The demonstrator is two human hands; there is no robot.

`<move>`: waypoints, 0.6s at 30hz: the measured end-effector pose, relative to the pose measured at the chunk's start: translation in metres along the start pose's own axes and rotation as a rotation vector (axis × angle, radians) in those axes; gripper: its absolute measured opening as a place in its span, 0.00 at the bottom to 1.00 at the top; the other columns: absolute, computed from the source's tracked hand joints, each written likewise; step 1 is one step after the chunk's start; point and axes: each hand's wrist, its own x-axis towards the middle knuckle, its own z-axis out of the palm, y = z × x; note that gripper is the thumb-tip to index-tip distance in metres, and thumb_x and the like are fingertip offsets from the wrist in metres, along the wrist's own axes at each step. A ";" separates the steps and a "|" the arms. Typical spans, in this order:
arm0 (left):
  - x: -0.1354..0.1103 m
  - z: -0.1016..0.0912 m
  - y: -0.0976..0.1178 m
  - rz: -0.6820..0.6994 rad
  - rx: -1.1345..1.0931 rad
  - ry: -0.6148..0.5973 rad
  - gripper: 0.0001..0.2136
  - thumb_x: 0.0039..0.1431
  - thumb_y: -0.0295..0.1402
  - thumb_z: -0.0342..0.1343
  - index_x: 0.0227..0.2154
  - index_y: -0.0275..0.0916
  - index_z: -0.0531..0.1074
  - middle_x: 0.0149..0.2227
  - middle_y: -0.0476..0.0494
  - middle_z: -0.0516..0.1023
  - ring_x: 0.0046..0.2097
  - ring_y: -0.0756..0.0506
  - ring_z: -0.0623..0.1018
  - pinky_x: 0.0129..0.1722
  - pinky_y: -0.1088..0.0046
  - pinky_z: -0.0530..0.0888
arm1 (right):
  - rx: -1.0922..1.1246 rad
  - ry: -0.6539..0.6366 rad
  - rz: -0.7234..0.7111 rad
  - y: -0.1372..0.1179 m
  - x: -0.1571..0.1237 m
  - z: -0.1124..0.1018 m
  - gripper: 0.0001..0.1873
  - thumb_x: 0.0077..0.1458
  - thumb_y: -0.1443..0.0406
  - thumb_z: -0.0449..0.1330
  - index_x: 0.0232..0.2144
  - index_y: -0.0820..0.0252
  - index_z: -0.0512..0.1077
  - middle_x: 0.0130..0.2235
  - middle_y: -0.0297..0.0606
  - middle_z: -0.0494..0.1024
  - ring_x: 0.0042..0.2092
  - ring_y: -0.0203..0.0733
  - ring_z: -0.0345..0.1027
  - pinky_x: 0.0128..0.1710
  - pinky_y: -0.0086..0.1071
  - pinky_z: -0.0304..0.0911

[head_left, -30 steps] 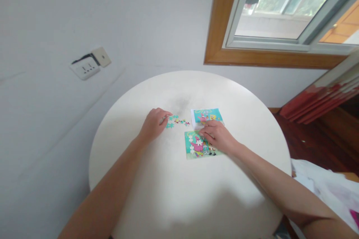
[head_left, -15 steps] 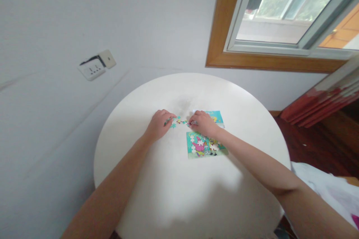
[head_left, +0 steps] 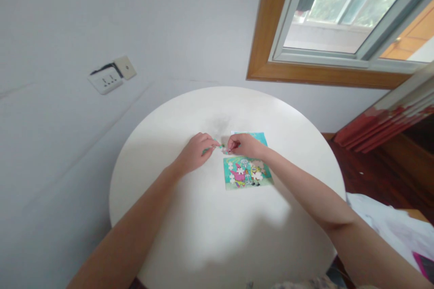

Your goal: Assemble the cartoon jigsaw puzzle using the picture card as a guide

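Observation:
A small cartoon jigsaw board (head_left: 247, 172) with several white gaps lies on the round white table (head_left: 190, 230). Just behind it sits a teal picture box (head_left: 252, 136), partly hidden by my right hand. My left hand (head_left: 195, 152) and my right hand (head_left: 243, 145) meet over the loose puzzle pieces (head_left: 221, 146) left of the box. Both hands have their fingertips pinched together on the small pieces, which mostly hide under the fingers.
A white wall with a socket plate (head_left: 106, 80) rises behind the table. A wood-framed window (head_left: 271, 49) is at the upper right. Red and white boards (head_left: 383, 122) lean at the right, above a dark wooden floor. White cloth (head_left: 389, 221) lies at the lower right.
My right hand left the puzzle board and moved up and left to the loose pieces. My left hand closed in from the left, and both hands now pinch at the pieces.

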 end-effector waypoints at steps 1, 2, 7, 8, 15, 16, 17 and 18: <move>0.002 -0.001 0.010 0.028 -0.017 -0.039 0.11 0.64 0.29 0.46 0.42 0.40 0.73 0.39 0.42 0.73 0.43 0.43 0.70 0.45 0.65 0.66 | 0.025 -0.008 -0.006 0.001 -0.008 -0.003 0.06 0.49 0.71 0.62 0.33 0.62 0.75 0.30 0.32 0.78 0.32 0.33 0.70 0.33 0.25 0.62; 0.003 -0.001 0.020 0.055 -0.030 -0.097 0.11 0.64 0.29 0.46 0.42 0.41 0.73 0.39 0.43 0.73 0.44 0.43 0.70 0.45 0.65 0.66 | 0.058 -0.029 -0.018 0.003 -0.017 -0.006 0.06 0.50 0.69 0.62 0.33 0.62 0.75 0.29 0.31 0.78 0.32 0.33 0.70 0.33 0.25 0.63; 0.007 0.007 0.055 0.103 -0.108 -0.247 0.06 0.62 0.31 0.51 0.37 0.42 0.73 0.37 0.46 0.74 0.43 0.45 0.71 0.48 0.65 0.64 | 0.235 -0.034 -0.040 0.010 -0.062 -0.004 0.06 0.52 0.67 0.61 0.32 0.61 0.78 0.30 0.34 0.80 0.32 0.35 0.70 0.35 0.28 0.63; 0.007 0.010 0.057 0.101 -0.113 -0.257 0.05 0.61 0.31 0.52 0.37 0.42 0.73 0.37 0.46 0.74 0.43 0.45 0.71 0.48 0.65 0.64 | 0.230 -0.013 -0.028 0.010 -0.067 0.000 0.07 0.52 0.68 0.60 0.33 0.60 0.78 0.31 0.33 0.80 0.31 0.35 0.70 0.34 0.28 0.63; 0.003 0.020 0.051 0.075 -0.104 -0.259 0.05 0.60 0.35 0.56 0.38 0.43 0.72 0.39 0.47 0.74 0.45 0.44 0.71 0.50 0.65 0.62 | -0.025 0.132 -0.002 0.006 -0.072 0.017 0.08 0.51 0.70 0.62 0.31 0.55 0.81 0.27 0.31 0.79 0.32 0.37 0.68 0.38 0.29 0.61; 0.003 0.021 0.051 0.076 -0.100 -0.257 0.06 0.60 0.36 0.56 0.38 0.43 0.72 0.39 0.47 0.74 0.45 0.43 0.71 0.50 0.65 0.62 | -0.054 0.142 0.004 0.006 -0.072 0.017 0.08 0.50 0.70 0.63 0.31 0.54 0.81 0.27 0.31 0.79 0.34 0.38 0.68 0.39 0.30 0.61; 0.002 0.021 0.050 0.076 -0.097 -0.254 0.07 0.60 0.37 0.57 0.39 0.43 0.71 0.40 0.47 0.74 0.46 0.43 0.70 0.51 0.64 0.61 | -0.074 0.149 0.008 0.006 -0.072 0.018 0.08 0.51 0.69 0.63 0.32 0.53 0.81 0.28 0.32 0.80 0.35 0.39 0.68 0.40 0.31 0.60; 0.002 0.021 0.050 0.077 -0.096 -0.253 0.07 0.60 0.38 0.57 0.39 0.43 0.71 0.40 0.47 0.74 0.46 0.43 0.70 0.51 0.64 0.61 | -0.088 0.151 0.010 0.007 -0.073 0.018 0.08 0.51 0.69 0.63 0.32 0.53 0.81 0.28 0.32 0.80 0.36 0.39 0.68 0.41 0.32 0.60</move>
